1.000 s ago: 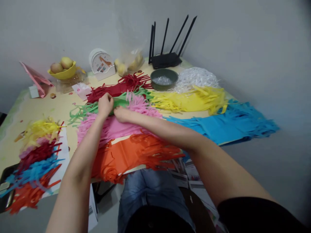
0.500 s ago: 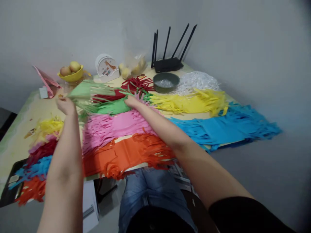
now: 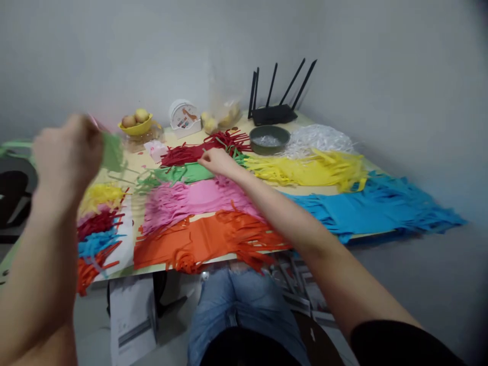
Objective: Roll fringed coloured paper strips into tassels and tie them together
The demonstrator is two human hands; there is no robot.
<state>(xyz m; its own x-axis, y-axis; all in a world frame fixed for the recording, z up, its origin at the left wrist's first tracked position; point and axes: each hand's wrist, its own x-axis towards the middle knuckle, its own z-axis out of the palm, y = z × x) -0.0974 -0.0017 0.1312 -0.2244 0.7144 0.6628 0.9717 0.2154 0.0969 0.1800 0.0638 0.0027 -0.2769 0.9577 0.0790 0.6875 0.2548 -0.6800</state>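
Observation:
My left hand (image 3: 68,152), blurred by motion, is raised over the table's left side. It is closed on a light green fringed paper piece (image 3: 113,152), whose strips trail out on both sides. My right hand (image 3: 217,161) has its fingertips pinched together above the stack of green fringed paper (image 3: 192,174); anything between them is too small to make out. Behind that stack lies dark red fringed paper (image 3: 186,155). Pink fringed paper (image 3: 206,192) and orange fringed paper (image 3: 208,234) lie nearer to me.
Yellow fringed paper (image 3: 305,169) and blue fringed paper (image 3: 358,206) lie to the right. Several coloured tassels (image 3: 99,239) are at the left. Behind are a router (image 3: 274,114), a dark bowl (image 3: 269,137), white shreds (image 3: 318,141) and a fruit bowl (image 3: 135,128).
My left hand has lifted and moved left with the light green piece, drawing it away from the stack. My right hand stays near the green stack. The view has shifted slightly.

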